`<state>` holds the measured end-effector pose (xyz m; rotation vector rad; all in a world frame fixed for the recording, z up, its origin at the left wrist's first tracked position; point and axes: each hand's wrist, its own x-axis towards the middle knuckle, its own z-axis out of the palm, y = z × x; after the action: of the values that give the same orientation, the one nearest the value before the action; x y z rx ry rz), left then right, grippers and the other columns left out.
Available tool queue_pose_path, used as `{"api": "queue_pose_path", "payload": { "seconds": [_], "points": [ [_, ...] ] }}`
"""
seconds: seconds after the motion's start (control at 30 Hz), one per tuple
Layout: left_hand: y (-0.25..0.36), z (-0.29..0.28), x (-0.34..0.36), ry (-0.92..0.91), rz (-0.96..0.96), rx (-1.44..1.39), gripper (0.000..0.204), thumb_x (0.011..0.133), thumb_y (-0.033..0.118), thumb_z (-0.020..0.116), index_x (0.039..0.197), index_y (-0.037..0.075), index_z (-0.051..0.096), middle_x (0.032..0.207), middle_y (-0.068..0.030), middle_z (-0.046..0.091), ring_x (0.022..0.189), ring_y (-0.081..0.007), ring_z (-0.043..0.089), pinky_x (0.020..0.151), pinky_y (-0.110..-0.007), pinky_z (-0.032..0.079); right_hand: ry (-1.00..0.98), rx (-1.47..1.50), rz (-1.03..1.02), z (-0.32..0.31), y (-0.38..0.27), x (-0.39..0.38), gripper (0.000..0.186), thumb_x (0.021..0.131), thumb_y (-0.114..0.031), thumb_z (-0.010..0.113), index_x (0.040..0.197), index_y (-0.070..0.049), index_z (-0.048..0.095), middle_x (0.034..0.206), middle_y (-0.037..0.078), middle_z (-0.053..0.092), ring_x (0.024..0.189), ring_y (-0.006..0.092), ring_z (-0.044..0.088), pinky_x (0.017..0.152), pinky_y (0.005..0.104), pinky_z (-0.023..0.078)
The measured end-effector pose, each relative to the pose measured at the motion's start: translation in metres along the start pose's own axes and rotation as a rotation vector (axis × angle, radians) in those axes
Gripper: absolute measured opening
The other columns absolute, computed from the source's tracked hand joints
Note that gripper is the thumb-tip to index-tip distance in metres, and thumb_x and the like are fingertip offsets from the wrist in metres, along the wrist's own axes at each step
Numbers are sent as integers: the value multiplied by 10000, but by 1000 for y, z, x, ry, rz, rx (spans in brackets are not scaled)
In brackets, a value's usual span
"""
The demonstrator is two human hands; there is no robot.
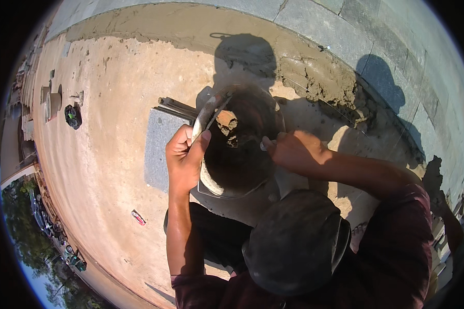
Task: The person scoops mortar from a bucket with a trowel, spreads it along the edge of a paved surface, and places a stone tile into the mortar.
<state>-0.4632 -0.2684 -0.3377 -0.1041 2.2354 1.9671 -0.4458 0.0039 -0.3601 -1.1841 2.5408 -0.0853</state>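
Note:
A round bucket [211, 181] with a pale, mortar-crusted rim stands between my hands. Its inside is mostly in dark shadow, with orange-brown lumps [227, 121] showing in it. My left hand [184, 157] is closed on the left rim, thumb on top, beside a thin strip [219, 112] that slants along that side. At the opposite side my right hand [298, 152] is closed, its thumb and curled fingers at the rim; what lies under the fingers is hidden. A grey stone slab [159, 149] and dark narrow bars [178, 108] lie just left of the bucket.
Wet mortar [314, 77] runs along grey paving slabs [314, 26] at the far side, with a thin string over it. A black bag [72, 117] and a red-and-white wrapper [138, 217] lie on the left. A dark cap [296, 242] fills the lower middle. Another arm [452, 229] shows at right.

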Motion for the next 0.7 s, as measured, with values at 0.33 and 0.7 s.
{"api": "queue_pose_path", "payload": {
  "seconds": [0.33, 0.7],
  "points": [
    [13, 32, 7, 13, -42, -42, 157, 959, 88, 689, 826, 43, 621, 695, 79, 509, 662, -2, 403, 581, -209, 297, 113, -185, 133, -19, 14, 19, 219, 800, -104, 651, 944, 60, 665, 825, 157, 693, 799, 289, 723, 616, 379, 579],
    [8, 37, 13, 32, -63, -117, 238, 965, 51, 665, 755, 84, 558, 691, 88, 502, 645, 1, 383, 587, -200, 282, -336, 422, 66, 2, 48, 28, 239, 924, -172, 585, 1087, -18, 666, 929, 199, 722, 922, 401, 713, 817, 479, 566]
  ]
}}
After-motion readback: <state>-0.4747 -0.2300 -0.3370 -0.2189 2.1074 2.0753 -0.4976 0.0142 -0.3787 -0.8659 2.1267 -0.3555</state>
